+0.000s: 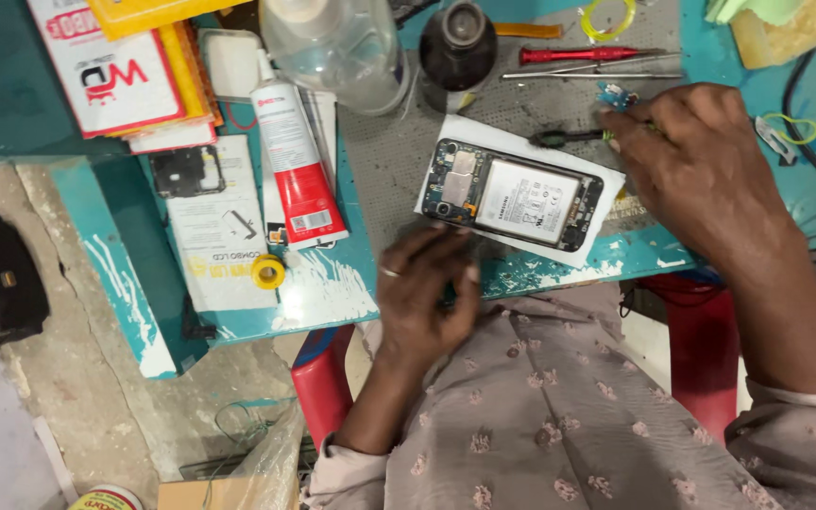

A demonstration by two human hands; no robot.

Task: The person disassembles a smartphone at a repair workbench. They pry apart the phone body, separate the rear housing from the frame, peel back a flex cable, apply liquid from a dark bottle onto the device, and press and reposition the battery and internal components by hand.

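Phone [518,196] with its back off lies on white paper at the near tabletop edge, fragile, best held by its rim; left hand [424,280] rests spread at its near edge, right hand [696,161] pinches a black tool [564,138]; clear bottle [332,47] far behind looks nearly empty

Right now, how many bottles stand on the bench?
2. A clear plastic bottle stands at the top edge, behind the red and white glue tube. A dark bottle stands just right of it. Others may be hidden beyond the frame's top.
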